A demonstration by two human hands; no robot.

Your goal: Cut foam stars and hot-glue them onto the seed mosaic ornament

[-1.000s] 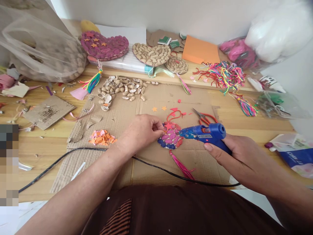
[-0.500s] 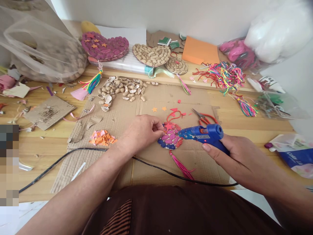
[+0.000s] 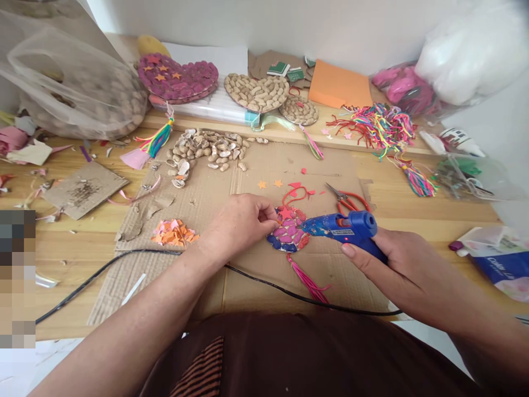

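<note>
A round peanut-shell ornament (image 3: 291, 234), painted pink, blue and red, lies on the cardboard with a red star (image 3: 285, 213) near its top and a pink tassel (image 3: 309, 282) below. My left hand (image 3: 252, 223) is closed in a pinch at the ornament's left edge; a speck of orange shows by the fingertips, but what they hold is mostly hidden. My right hand (image 3: 400, 264) grips a blue hot glue gun (image 3: 355, 229), thumb along its side. The gun's nozzle points left and is at the middle of the ornament; I cannot tell whether it touches.
Red-handled pliers (image 3: 349, 201) lie behind the glue gun. A black cord (image 3: 268, 282) crosses the cardboard (image 3: 206, 209) in front. Peanut shells (image 3: 206, 148), paper scraps (image 3: 176, 232) and two orange stars (image 3: 262, 184) lie around. Peanut-shell hearts (image 3: 257, 92) stand along the back.
The glue gun and my right hand have shifted slightly left, the nozzle moving a little further over the ornament. My left hand keeps its pinch in the same place.
</note>
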